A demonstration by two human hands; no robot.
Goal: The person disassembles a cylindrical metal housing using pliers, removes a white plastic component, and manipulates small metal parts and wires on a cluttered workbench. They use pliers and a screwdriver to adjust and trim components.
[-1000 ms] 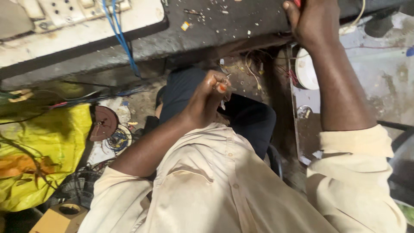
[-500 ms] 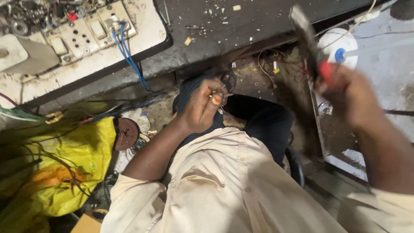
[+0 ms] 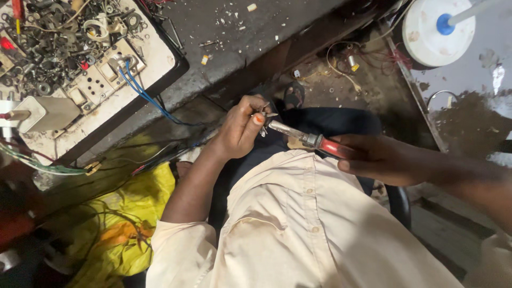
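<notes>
My left hand [image 3: 241, 129] is closed around a small metal part with thin wire leads [image 3: 262, 113], held above my lap. My right hand [image 3: 376, 158] grips the red handle of a soldering iron [image 3: 309, 140]. The iron's metal shaft points left, and its tip meets the small part at my left fingertips. I wear a cream button shirt [image 3: 298, 229] and dark trousers, seen from above.
A white switch board [image 3: 101, 80] piled with screws and metal scraps lies upper left, with a blue wire [image 3: 146, 96] running off it. A yellow bag [image 3: 114, 226] with wires sits lower left. A white round spool [image 3: 437, 32] stands upper right. Loose wires lie on the dusty floor.
My right hand came down from the upper right with the red-handled iron and brought its tip to the part in my left hand. The view shifted, showing more of the switch board.
</notes>
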